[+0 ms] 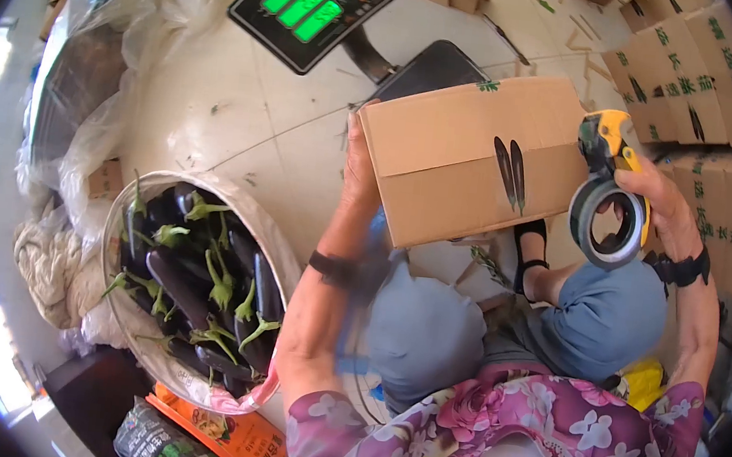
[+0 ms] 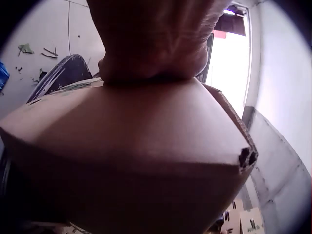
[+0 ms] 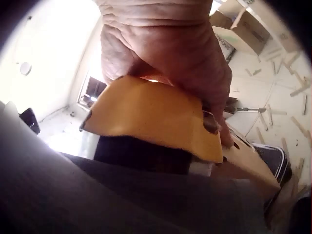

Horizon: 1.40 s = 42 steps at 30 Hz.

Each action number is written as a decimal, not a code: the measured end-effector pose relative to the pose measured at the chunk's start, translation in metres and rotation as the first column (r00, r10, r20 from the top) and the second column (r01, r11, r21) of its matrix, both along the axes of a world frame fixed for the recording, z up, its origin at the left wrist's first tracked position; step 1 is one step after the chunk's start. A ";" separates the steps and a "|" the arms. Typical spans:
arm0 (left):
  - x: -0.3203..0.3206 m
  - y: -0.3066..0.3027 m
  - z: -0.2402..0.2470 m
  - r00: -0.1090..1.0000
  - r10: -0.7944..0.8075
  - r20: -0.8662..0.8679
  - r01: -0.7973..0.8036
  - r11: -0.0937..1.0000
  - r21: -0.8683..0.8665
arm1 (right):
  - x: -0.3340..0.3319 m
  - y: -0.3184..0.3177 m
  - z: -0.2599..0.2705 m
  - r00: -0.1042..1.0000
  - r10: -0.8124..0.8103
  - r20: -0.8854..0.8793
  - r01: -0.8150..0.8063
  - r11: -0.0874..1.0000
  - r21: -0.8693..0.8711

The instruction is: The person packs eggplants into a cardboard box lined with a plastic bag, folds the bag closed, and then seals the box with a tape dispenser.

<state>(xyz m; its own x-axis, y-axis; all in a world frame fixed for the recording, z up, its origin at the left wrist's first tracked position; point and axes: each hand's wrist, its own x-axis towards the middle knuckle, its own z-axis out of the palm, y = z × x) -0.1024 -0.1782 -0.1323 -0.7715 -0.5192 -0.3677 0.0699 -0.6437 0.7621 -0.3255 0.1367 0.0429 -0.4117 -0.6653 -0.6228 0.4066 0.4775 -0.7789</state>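
Observation:
A brown cardboard box (image 1: pixel 472 150) with two dark slots is tilted in front of the knees. My left hand (image 1: pixel 360 164) lies along its left end, pressing against the cardboard; in the left wrist view the heel of that hand (image 2: pixel 151 58) rests on the box end (image 2: pixel 141 126), its fingers out of sight behind it. At the box's right end, my right hand (image 1: pixel 660 192) grips a yellow and black tape dispenser (image 1: pixel 610 134) loaded with a large tape roll (image 1: pixel 583 217). The right wrist view shows the dispenser's yellow body (image 3: pixel 146 109) under that palm.
Behind the box stands a scale with lit green displays (image 1: pixel 302 6) and a dark platform (image 1: pixel 441 67). A lined basket (image 1: pixel 291 261) of eggplants (image 1: pixel 186 285) is at the left. Stacked cartons (image 1: pixel 694 76) line the right side, and scraps lie on the tiled floor (image 1: pixel 243 126).

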 end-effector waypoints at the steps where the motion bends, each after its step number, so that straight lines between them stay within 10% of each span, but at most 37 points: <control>1: -0.004 0.007 0.006 1.000 -0.016 -0.007 0.016 1.000 0.020 | -0.001 0.004 0.005 1.000 0.025 -0.018 -0.024 0.998 0.066; 6: -0.011 0.004 -0.006 0.976 -0.076 0.205 0.137 0.943 -0.304 | -0.002 -0.010 0.052 0.949 0.146 -0.280 -0.074 0.965 0.251; 10: -0.017 0.011 0.091 0.988 0.115 0.107 0.012 0.623 -0.783 | 0.020 -0.027 0.067 0.781 0.242 -0.576 -0.172 0.970 0.174; 13: -0.009 0.013 0.152 0.980 -0.197 -0.007 0.165 0.838 -0.520 | 0.034 -0.055 0.053 0.433 0.297 -0.851 -0.354 0.924 0.142; 16: -0.003 0.029 0.173 0.934 -0.353 0.053 0.326 0.781 -0.533 | 0.045 -0.077 0.041 0.310 0.335 -0.890 -0.410 0.891 0.193; 24: 0.005 0.035 0.144 0.907 -0.419 0.040 0.404 0.842 -0.358 | 0.068 -0.102 0.028 0.190 0.284 -0.940 -0.527 0.837 0.147; 29: 0.010 0.033 0.134 0.922 -0.371 -0.107 0.378 0.924 0.053 | 0.069 -0.104 0.029 0.141 0.348 -0.927 -0.527 0.819 0.228; 42: 0.012 0.040 0.123 0.921 -0.390 -0.013 0.384 0.911 -0.149 | 0.078 -0.110 0.035 0.083 0.420 -0.903 -0.522 0.791 0.320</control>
